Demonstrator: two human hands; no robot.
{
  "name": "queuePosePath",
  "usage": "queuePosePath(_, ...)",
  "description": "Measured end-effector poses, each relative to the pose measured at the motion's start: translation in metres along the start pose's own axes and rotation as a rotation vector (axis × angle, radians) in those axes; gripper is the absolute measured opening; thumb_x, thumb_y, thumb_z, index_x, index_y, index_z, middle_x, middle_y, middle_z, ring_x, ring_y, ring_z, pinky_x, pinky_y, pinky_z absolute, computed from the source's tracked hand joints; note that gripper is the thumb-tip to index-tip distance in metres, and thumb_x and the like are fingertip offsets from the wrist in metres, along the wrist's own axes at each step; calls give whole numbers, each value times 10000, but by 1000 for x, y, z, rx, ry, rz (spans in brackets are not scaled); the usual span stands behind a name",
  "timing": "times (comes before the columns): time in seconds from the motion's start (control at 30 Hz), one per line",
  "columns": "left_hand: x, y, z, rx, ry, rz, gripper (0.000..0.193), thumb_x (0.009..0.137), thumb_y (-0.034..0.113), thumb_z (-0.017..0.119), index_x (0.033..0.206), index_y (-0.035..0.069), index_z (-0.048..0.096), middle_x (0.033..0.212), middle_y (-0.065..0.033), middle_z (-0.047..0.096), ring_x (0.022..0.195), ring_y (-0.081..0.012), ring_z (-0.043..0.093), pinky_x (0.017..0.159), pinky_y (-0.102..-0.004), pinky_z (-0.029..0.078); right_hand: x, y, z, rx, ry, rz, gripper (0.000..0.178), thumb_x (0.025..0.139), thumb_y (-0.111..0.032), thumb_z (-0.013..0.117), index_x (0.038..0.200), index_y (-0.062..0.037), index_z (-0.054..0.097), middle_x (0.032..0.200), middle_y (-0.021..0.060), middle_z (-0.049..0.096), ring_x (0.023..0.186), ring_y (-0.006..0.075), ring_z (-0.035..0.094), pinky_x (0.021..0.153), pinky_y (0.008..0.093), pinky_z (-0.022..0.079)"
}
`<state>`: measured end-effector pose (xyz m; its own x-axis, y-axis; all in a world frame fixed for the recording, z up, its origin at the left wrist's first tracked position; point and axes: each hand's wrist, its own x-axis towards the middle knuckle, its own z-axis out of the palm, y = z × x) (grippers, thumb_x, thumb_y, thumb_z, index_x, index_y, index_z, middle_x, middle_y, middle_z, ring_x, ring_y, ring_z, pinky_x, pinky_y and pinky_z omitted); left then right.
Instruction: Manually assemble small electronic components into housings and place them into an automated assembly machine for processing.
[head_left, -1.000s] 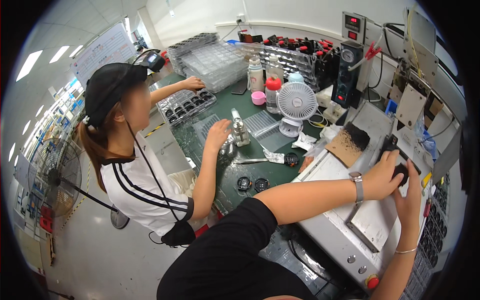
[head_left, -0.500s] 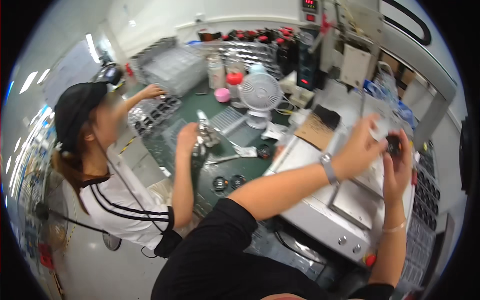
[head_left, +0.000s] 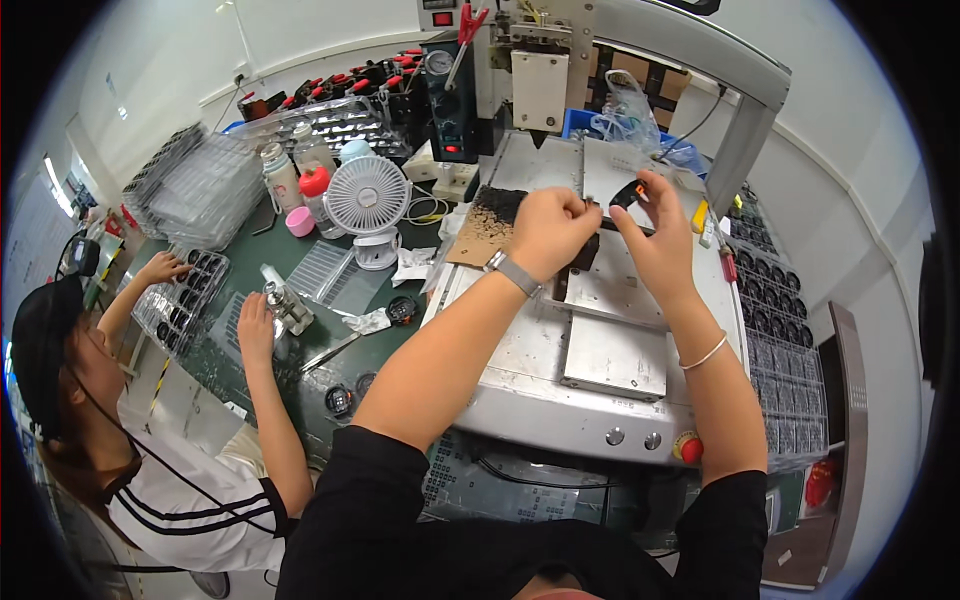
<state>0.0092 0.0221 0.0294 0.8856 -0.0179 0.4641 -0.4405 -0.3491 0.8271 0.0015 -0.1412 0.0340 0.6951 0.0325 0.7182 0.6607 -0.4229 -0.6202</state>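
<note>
My left hand [head_left: 548, 238], with a watch on its wrist, is pinched closed over the middle of the machine bed. What lies between its fingertips is too small to make out. Just right of it, my right hand [head_left: 660, 240] grips a small round black part [head_left: 629, 194] with an orange detail, held raised and tilted between thumb and fingers. Below my left fingertips a dark block [head_left: 583, 254] stands on a metal plate [head_left: 610, 285], partly hidden by the hand. The machine's pointed head [head_left: 540, 95] hangs beyond both hands.
A brown pad [head_left: 475, 240] lies left on the bed. A red button [head_left: 688, 448] sits on the front panel. On the green bench stand a white fan [head_left: 368, 200] and black round parts [head_left: 340, 401]. A co-worker's hand [head_left: 257, 325] is at left; trays of parts [head_left: 775, 300] stand right.
The view has swung to the right. My left hand has gone from loosely spread fingers to a pinch above the bed. My right hand still holds the black part.
</note>
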Motion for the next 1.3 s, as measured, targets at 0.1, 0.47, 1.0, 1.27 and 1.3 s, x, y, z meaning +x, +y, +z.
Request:
queuePosePath(0.1, 3, 9, -4, -66, 308, 218, 278, 744, 235, 766, 722, -13, 643, 603, -33, 523, 547, -99, 464, 492, -259, 376, -1, 7, 3, 53, -115, 149, 491, 834, -88, 688, 1265, 12, 473, 1237, 124, 533, 1146, 184, 529, 977, 307, 441)
queuePosePath(0.47, -8, 20, -2, 187, 471, 612, 218, 717, 173, 793, 688, 42, 621, 621, -20, 480, 549, -139, 425, 494, -279, 336, -3, -1, -3, -370, -459, -160, 474, 896, -259, 592, 1328, -90, 497, 1438, 150, 394, 1352, 337, 322, 1102, 455, 258)
queuePosePath(1.0, -210, -33, -210, 1128, 451, 31, 205, 719, 249, 755, 693, 76, 647, 700, -61, 590, 660, -256, 577, 657, -414, 371, -24, 5, 1, -706, -244, -441, 465, 970, -378, 432, 1293, -53, 512, 1486, 170, 274, 1343, 371, 293, 1092, 459, 233)
queuePosePath(1.27, -276, -77, -207, 1367, 119, -359, 274, 714, 340, 739, 680, 79, 660, 717, -75, 606, 697, -263, 592, 665, -398, 388, -26, 7, -3, -618, -273, -344, 429, 973, -366, 427, 1209, -34, 564, 1444, 184, 329, 1296, 376, 352, 1067, 448, 282)
queuePosePath(1.3, -277, -80, -205, 1372, 120, -356, 274, 714, 340, 739, 680, 79, 660, 717, -75, 606, 697, -263, 592, 665, -398, 388, -27, 8, -4, -633, -271, -342, 428, 974, -368, 427, 1189, -29, 573, 1439, 191, 333, 1290, 384, 354, 1065, 448, 285)
